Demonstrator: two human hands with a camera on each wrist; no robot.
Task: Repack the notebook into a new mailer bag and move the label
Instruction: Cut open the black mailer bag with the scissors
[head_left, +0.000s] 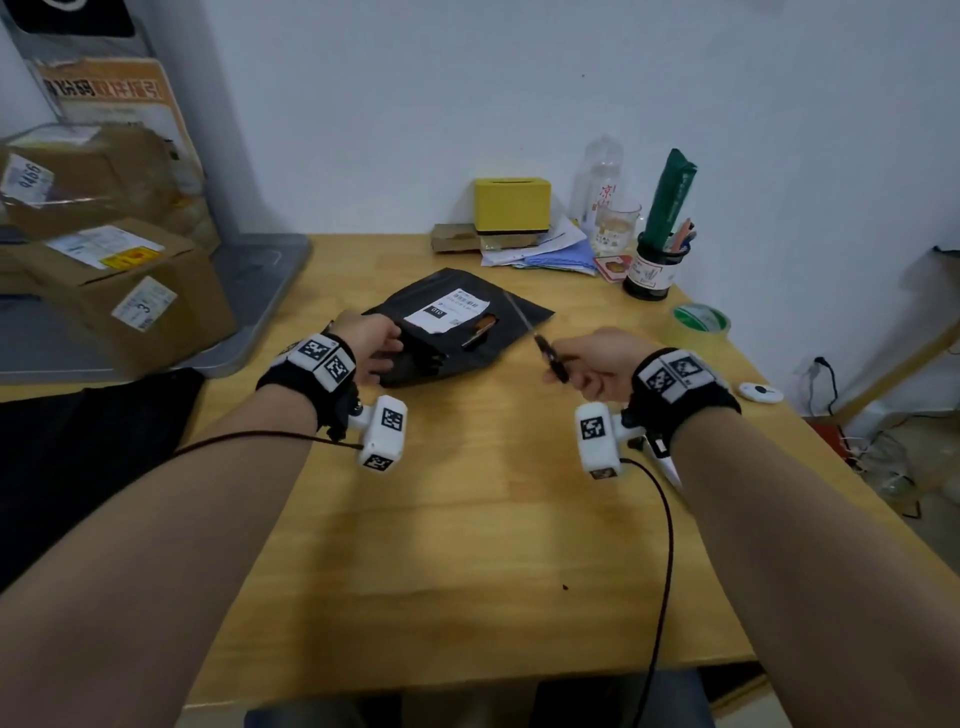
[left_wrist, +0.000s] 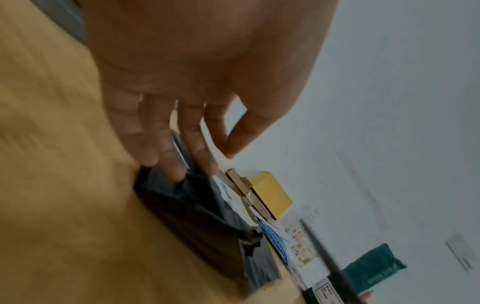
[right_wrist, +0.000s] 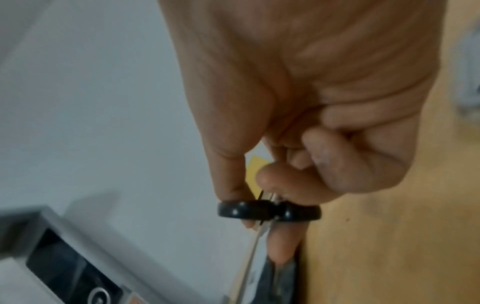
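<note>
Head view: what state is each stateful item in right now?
black mailer bag: flat on table, torn open, brown item showing.
label: stuck on the bag.
scissors: held, blades over the bag.
right hand: grips scissors.
left hand: fingers straight, resting on bag edge.
tape roll: lying flat.

A wooden counter (head_left: 467, 519) carries a black mailer (head_left: 498, 332). Behind it lie papers (head_left: 540, 249), a jar (head_left: 654, 270) and a tape roll (head_left: 701, 319).

Black wrist straps (head_left: 291, 376) carry white marker-printed camera blocks (head_left: 382, 432), each trailing a dark cable (head_left: 658, 545)
</note>
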